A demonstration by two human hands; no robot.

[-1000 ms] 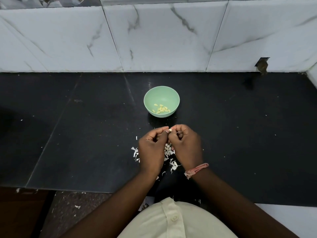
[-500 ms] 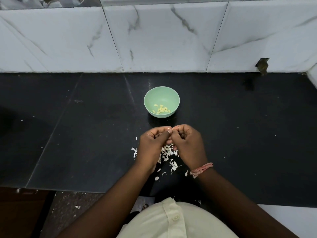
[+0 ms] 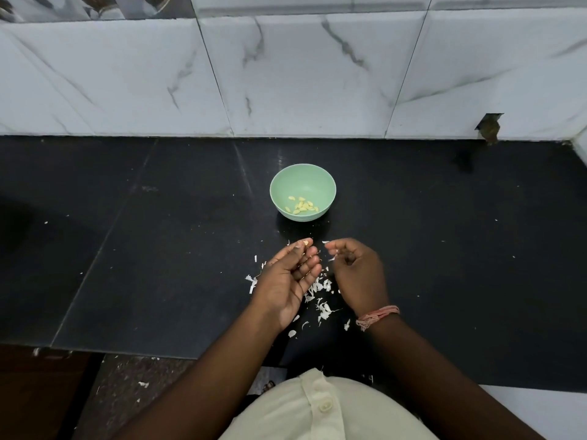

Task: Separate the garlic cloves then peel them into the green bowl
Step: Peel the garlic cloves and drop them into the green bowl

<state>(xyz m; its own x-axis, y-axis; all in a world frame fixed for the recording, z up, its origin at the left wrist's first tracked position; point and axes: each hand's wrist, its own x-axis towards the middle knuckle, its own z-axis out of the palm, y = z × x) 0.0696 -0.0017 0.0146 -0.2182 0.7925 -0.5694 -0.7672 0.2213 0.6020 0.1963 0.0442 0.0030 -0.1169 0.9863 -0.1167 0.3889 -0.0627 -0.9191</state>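
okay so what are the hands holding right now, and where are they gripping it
The left hand pinches a small peeled garlic clove at its fingertips. The right hand has curled fingers with a white skin scrap by them; whether it grips anything cannot be told.

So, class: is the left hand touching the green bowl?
Apart. The head view shows bare black counter between the left hand, pinching a clove, and the bowl beyond it.

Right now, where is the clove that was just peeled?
In the head view, the peeled clove sits at the left hand fingertips, just near of the green bowl, above the skins.
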